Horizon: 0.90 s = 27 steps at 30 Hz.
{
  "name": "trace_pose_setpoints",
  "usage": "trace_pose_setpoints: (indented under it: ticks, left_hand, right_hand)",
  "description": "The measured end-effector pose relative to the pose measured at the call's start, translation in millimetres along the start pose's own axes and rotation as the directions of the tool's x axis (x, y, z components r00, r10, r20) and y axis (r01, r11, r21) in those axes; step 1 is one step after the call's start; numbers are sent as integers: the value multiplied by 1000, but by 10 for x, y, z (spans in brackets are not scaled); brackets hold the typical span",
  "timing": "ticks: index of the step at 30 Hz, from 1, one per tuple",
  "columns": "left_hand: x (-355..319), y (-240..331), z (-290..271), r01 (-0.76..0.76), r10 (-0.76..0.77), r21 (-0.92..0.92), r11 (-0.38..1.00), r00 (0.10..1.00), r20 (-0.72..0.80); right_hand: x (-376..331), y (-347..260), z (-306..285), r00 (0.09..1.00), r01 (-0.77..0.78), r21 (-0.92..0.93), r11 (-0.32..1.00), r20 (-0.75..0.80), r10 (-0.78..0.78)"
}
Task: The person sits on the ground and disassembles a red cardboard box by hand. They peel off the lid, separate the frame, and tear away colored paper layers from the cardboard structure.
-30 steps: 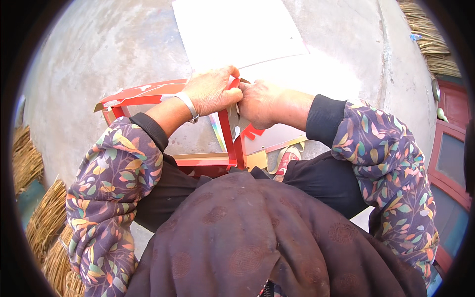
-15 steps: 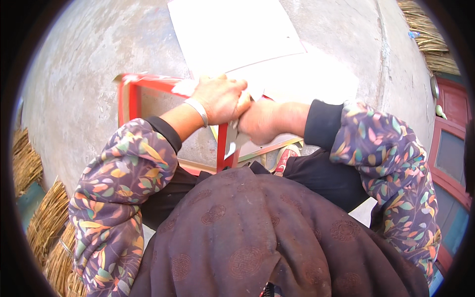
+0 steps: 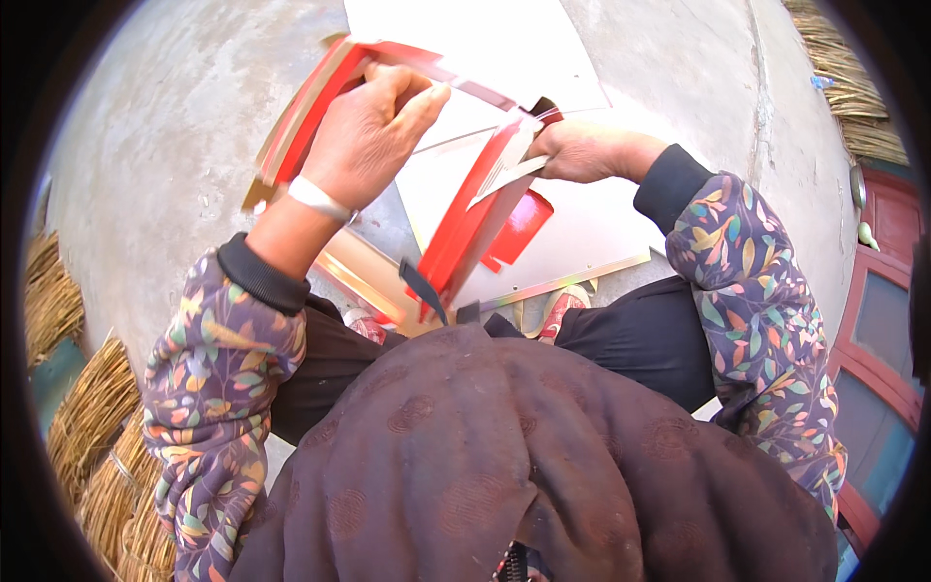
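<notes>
I hold a red folded cardboard box frame (image 3: 465, 223) with gold edges above a concrete floor. My left hand (image 3: 373, 131), with a silver bangle on the wrist, grips the frame's far left side from above. Gripping the frame's upper right corner is my right hand (image 3: 572, 150), beside a white flap. The frame is tilted, its open middle showing white sheets beneath. A loose red flap (image 3: 519, 228) hangs under it.
White cardboard sheets (image 3: 485, 39) with gold edges lie on the concrete floor (image 3: 175, 145) in front of me. Straw bundles (image 3: 78, 427) lie at the left and at the top right. A red door (image 3: 882, 320) stands at the right. My dark apron fills the foreground.
The red frame has been lifted and turned from a flat position near my knees to a raised, tilted one. Both hands have moved up and apart with it.
</notes>
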State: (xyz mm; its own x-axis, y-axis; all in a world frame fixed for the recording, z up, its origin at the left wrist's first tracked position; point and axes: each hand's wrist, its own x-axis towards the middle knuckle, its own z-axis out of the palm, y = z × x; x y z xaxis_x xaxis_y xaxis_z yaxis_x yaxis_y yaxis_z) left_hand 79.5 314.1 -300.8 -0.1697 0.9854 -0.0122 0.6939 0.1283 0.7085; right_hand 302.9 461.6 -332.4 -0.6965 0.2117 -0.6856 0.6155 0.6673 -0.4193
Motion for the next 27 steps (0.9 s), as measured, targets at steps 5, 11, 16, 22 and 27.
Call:
trace_pose_setpoints:
  ticks: [5, 11, 16, 22, 27]
  left_hand:
    - [-172, 132, -95, 553, -386, -335, 763, 805, 450]
    - [-268, -11, -112, 230, -234, 135, 964, 972, 12]
    - [-320, -65, -158, 231, -217, 175, 957, 971, -97]
    - [-485, -32, -98, 429, -467, -287, 857, 881, -78]
    - [-411, -42, -8, 440, -452, -478, 760, 887, 98]
  right_hand:
    - [-83, 447, -165, 965, 61, 311, 948, -261, 23]
    - [-303, 689, 43, 938, -55, 448, 892, -284, 201]
    - [-393, 745, 303, 895, 37, 604, 796, -375, 243]
    - [-383, 560, 534, 898, 8, 738, 675, -302, 320]
    - [-400, 575, 663, 900, 8, 793, 609, -272, 342]
